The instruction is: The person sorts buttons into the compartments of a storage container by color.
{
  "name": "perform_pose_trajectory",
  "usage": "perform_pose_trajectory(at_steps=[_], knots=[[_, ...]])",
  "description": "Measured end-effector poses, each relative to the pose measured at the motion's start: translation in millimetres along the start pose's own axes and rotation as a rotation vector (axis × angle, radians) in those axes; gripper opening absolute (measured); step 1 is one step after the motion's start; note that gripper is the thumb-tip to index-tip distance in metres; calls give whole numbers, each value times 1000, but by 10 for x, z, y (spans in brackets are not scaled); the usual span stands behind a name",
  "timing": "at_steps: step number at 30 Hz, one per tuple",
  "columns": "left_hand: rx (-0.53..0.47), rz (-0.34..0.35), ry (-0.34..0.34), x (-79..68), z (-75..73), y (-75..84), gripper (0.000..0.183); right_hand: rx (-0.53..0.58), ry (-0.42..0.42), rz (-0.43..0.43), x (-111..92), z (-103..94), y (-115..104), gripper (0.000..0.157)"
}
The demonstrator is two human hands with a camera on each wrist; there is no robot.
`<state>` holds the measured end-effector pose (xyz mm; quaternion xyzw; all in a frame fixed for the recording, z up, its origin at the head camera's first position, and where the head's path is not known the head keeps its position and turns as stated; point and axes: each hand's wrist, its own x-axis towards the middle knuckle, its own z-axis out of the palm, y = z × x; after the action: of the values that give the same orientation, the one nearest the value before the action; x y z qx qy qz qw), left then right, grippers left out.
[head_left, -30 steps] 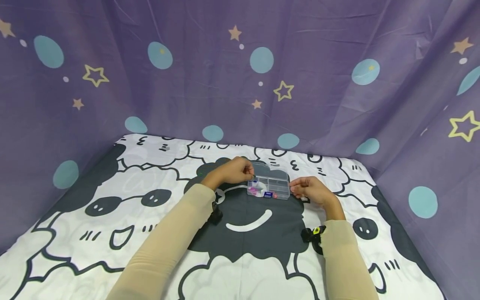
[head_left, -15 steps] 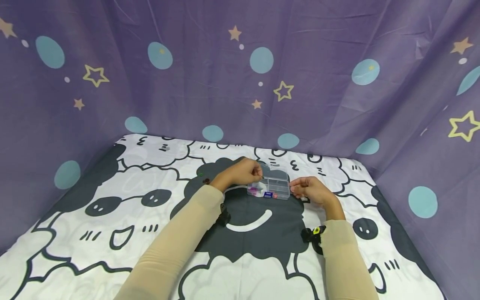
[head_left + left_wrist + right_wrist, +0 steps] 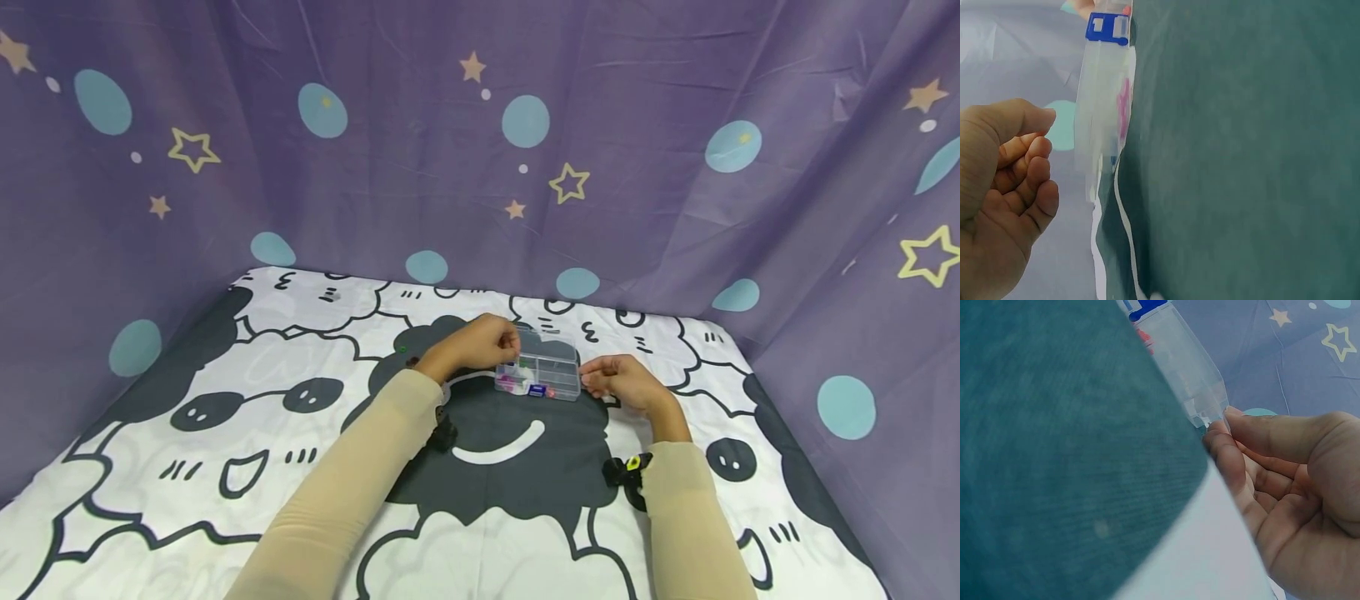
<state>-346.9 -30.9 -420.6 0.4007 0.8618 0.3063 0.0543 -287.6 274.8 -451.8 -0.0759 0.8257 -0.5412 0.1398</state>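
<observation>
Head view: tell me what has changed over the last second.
The left hand moved slightly right, over the clear box; a green speck now shows by its fingertips, whether just released I cannot tell. The right hand still pinches the box's right edge.

Hands: two, a left hand (image 3: 480, 343) and a right hand (image 3: 621, 379).
Beige sleeves (image 3: 337, 492): two, one behind each hand.
Black wrist devices (image 3: 628, 473): two, one at each hand's wrist.
Clear box (image 3: 558, 377): one, between the hands.
Blue clasp (image 3: 1107, 27): one, on the box, between the hands.
Pink contents (image 3: 1123, 107): number unclear, near the left hand.
Loose pieces: two, left of the left hand: one green piece (image 3: 402, 349), one brown piece (image 3: 412, 362).
Patterned cloth (image 3: 495, 475): one, beneath both hands.
Peach stars (image 3: 472, 67), head view: five, beyond the hands.
</observation>
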Motion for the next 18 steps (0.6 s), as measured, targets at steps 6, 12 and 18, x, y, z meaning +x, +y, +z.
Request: perform_pose_trajectory(at_steps=[6, 12, 18], knots=[[25, -18, 18, -98, -98, -80, 10, -2, 0, -2, 5, 1, -2, 27], [57, -57, 49, -217, -202, -165, 9, -4, 0, 1, 1, -2, -1, 27], [78, -92, 61, -354, -297, -245, 9, -3, 5, 5, 1, 2, 4, 27]])
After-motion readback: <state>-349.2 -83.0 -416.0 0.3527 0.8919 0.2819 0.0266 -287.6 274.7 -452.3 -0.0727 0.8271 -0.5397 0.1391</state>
